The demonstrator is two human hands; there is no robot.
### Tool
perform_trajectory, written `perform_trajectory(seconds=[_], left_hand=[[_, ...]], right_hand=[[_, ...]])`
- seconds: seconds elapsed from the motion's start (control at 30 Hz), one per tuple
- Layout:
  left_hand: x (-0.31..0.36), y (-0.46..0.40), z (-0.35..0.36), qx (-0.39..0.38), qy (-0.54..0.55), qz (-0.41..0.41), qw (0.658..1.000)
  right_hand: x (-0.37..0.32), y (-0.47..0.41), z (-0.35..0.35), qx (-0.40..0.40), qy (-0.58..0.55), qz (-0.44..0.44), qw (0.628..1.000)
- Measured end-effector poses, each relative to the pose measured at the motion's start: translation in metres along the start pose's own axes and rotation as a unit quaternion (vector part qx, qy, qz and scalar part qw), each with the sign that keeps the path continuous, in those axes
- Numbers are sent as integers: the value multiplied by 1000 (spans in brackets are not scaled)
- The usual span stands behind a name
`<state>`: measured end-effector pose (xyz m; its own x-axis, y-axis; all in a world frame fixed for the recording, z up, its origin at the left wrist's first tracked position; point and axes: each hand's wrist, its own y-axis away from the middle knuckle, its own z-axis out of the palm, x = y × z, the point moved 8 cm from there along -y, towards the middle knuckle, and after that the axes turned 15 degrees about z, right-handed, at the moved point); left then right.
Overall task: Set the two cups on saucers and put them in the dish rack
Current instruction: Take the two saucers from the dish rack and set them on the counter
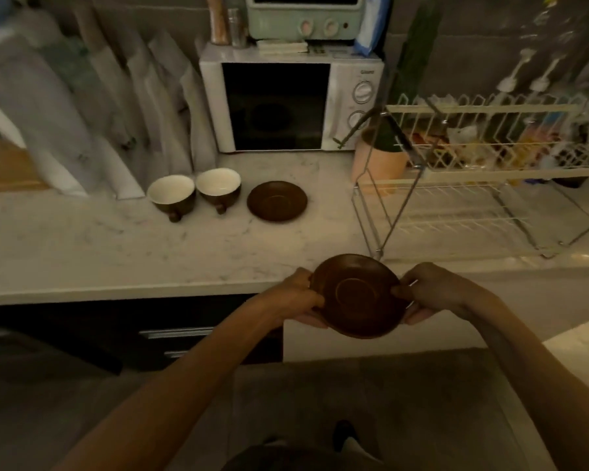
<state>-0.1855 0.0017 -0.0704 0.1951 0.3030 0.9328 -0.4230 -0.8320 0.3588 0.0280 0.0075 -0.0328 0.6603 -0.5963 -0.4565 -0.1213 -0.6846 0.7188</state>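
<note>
Both hands hold a brown saucer (358,295) just in front of the counter's front edge. My left hand (298,295) grips its left rim and my right hand (429,294) grips its right rim. A second brown saucer (277,200) lies flat on the marble counter. To its left stand two brown cups with cream insides, side by side: the left cup (171,195) and the right cup (219,188), handles pointing toward me. The wire dish rack (463,205) stands on the right of the counter, its lower shelf bare.
A white microwave (286,103) stands at the back with a small green oven on top. A pink pot (378,164) sits by the rack's left end. The rack's upper shelf holds several items. Rolled bags lean at the back left. Dark drawers lie below the counter.
</note>
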Motion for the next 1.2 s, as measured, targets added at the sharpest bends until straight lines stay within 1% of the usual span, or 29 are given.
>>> perform_trajectory(seconds=[0.13,0.3,0.4,0.53,0.77,1.03,1.2], left_hand=[[-11,20,-51,85,38,-10,996],[-15,36,-104,168,50,-7,985],[-17,35,-132,215,62,2,975],[-20,24,-157,256,66,14,964],[-29,-4,-176,283,66,-11,957],[-45,-29,-179,257,71,-43,963],[-48,-37,-180,248,64,-45,966]], right_hand=[[-41,-12,34,-3,-9,-30,999],[-90,-33,66,-7,-21,-28,999],[-114,-49,78,12,-30,-34,999],[-136,-68,86,46,-46,-44,997],[-148,-94,86,72,-33,-35,996],[-141,-116,83,70,-20,-11,997],[-139,-122,83,68,-25,3,997]])
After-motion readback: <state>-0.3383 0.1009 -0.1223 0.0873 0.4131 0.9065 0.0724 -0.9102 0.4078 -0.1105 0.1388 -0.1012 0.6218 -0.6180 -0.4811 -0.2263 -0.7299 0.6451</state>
